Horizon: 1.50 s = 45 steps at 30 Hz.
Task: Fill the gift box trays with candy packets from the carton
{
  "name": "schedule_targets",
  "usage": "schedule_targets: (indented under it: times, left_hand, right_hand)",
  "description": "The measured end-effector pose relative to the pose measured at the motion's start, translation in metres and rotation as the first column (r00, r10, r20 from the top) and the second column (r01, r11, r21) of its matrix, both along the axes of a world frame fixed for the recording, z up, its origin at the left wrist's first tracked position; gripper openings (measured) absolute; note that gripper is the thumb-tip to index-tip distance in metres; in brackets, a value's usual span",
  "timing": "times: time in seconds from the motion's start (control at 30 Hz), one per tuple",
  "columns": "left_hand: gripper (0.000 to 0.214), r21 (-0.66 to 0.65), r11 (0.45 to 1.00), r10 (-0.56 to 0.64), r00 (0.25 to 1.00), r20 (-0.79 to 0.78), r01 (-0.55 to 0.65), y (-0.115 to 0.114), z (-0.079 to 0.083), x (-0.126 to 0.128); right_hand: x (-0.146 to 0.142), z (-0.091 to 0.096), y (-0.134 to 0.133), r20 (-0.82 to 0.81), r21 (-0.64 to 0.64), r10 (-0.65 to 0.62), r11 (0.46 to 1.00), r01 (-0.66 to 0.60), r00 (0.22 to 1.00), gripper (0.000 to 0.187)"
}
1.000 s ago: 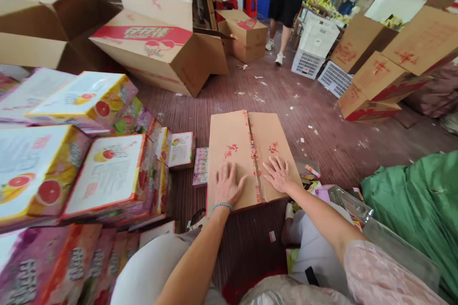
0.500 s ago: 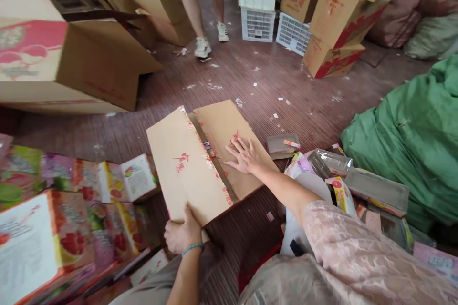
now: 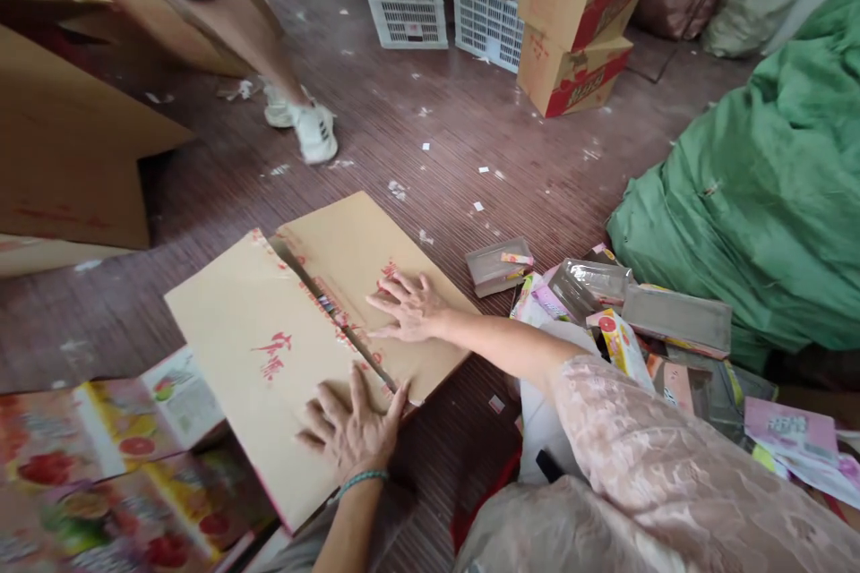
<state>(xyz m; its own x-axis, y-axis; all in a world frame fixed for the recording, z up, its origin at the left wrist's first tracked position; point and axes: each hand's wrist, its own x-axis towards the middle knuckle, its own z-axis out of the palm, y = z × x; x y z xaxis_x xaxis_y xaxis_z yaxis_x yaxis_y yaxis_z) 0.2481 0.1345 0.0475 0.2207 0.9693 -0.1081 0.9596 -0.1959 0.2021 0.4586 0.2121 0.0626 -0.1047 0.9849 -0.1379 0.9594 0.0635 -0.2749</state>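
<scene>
A brown cardboard box (image 3: pixel 235 394) with red print stands before me, its two top flaps folded nearly flat. A narrow gap runs between the flaps, and small bits of the contents show in it. My left hand (image 3: pixel 356 425), with a teal bracelet at the wrist, lies spread on the near left flap by the gap. On the right flap (image 3: pixel 349 233) rests my right hand (image 3: pixel 407 309), palm down with the fingers apart. Neither hand holds anything.
Colourful fruit-printed packs (image 3: pixel 121 474) lie at the lower left. Grey plastic trays (image 3: pixel 677 319) and wrappers are heaped at the right beside a green sack (image 3: pixel 739 188). Stacked cartons (image 3: pixel 571 72) and white crates (image 3: pixel 407 9) stand behind. A person's leg (image 3: pixel 248 40) is at the upper left.
My left hand has moved from the box's near edge onto the left flap and spread out. The flaps lie flatter, with a narrower gap. The other person has stepped closer; my view has turned right.
</scene>
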Motion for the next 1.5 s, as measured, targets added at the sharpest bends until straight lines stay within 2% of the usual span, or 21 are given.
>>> schedule_targets:
  times: [0.1,0.2,0.3,0.4,0.5,0.6,0.7,0.77,0.87,0.97,1.1,1.2,1.27,1.33,1.4,1.43,1.5]
  left_hand:
    - [0.086,0.029,1.000,0.004,0.999,-0.034,-0.003,-0.001,0.001,-0.001]
    - [0.086,0.048,0.999,-0.003,1.000,-0.029,0.005,-0.003,0.000,-0.003]
    - [0.087,0.073,0.997,-0.017,1.000,0.006,0.016,-0.004,-0.006,-0.005]
    - [0.090,0.102,0.995,-0.020,1.000,0.021,0.018,-0.005,-0.010,-0.007]
    - [0.099,0.123,0.992,-0.007,1.000,0.014,0.005,-0.007,-0.012,-0.007]
    - [0.108,0.119,0.993,0.003,1.000,-0.016,-0.001,-0.008,-0.012,-0.008]
    - [0.113,0.101,0.995,0.008,1.000,-0.028,-0.005,-0.007,-0.012,-0.010]
    - [0.113,0.096,0.995,0.009,1.000,-0.023,-0.007,-0.006,-0.014,-0.012]
    - [0.106,0.098,0.995,-0.001,1.000,-0.026,0.003,-0.006,-0.019,-0.014]
    - [0.096,0.069,0.998,-0.006,0.997,-0.073,0.011,-0.006,-0.023,-0.014]
    - [0.097,0.001,1.000,0.020,0.995,-0.096,-0.020,-0.002,-0.025,-0.010]
    - [0.094,-0.052,0.998,0.040,0.998,-0.051,-0.043,0.003,-0.019,-0.004]
    - [0.092,-0.113,0.992,0.057,0.998,0.016,-0.054,0.006,-0.009,0.001]
    - [0.085,-0.177,0.978,0.134,0.981,0.140,-0.109,0.007,0.007,0.003]
    - [0.071,-0.210,0.966,0.223,0.901,0.373,-0.152,0.004,0.026,0.001]
    - [0.064,-0.209,0.967,0.238,0.824,0.514,-0.148,-0.001,0.034,-0.002]
    - [0.060,-0.165,0.985,0.165,0.614,0.772,-0.057,-0.014,0.044,-0.011]
  right_hand:
    - [0.043,0.004,0.021,-0.070,0.093,0.002,0.996,0.005,0.998,0.049]
    - [0.120,-0.005,0.028,-0.052,0.072,-0.203,0.976,0.207,0.978,0.041]
    - [0.205,-0.034,0.009,0.046,-0.081,-0.446,0.890,0.449,0.894,0.035]
    - [0.263,-0.076,-0.025,0.157,-0.219,-0.586,0.764,0.607,0.795,0.026]
    - [0.278,-0.120,-0.056,0.237,-0.289,-0.665,0.647,0.705,0.708,0.030]
    - [0.268,-0.154,-0.072,0.277,-0.320,-0.705,0.573,0.755,0.653,0.036]
    - [0.259,-0.170,-0.076,0.271,-0.334,-0.721,0.551,0.765,0.638,0.037]
    - [0.257,-0.170,-0.074,0.249,-0.339,-0.733,0.546,0.766,0.633,0.037]
    - [0.256,-0.152,-0.068,0.188,-0.334,-0.753,0.555,0.762,0.631,0.035]
    - [0.246,-0.114,-0.055,0.086,-0.284,-0.754,0.608,0.742,0.651,0.030]
    - [0.210,-0.038,-0.037,-0.106,-0.137,-0.689,0.724,0.676,0.717,0.031]
    - [0.162,0.029,-0.037,-0.381,0.020,-0.528,0.816,0.577,0.759,0.033]
    - [0.124,0.070,-0.049,-0.579,0.123,-0.361,0.848,0.516,0.731,0.035]
    - [0.082,0.100,-0.071,-0.689,0.185,-0.236,0.857,0.482,0.685,0.039]
    - [0.038,0.113,-0.101,-0.728,0.199,-0.166,0.877,0.437,0.665,0.041]
    - [0.017,0.112,-0.118,-0.730,0.174,-0.140,0.909,0.379,0.669,0.041]
    - [-0.021,0.095,-0.148,-0.740,0.080,-0.113,0.964,0.253,0.663,0.043]
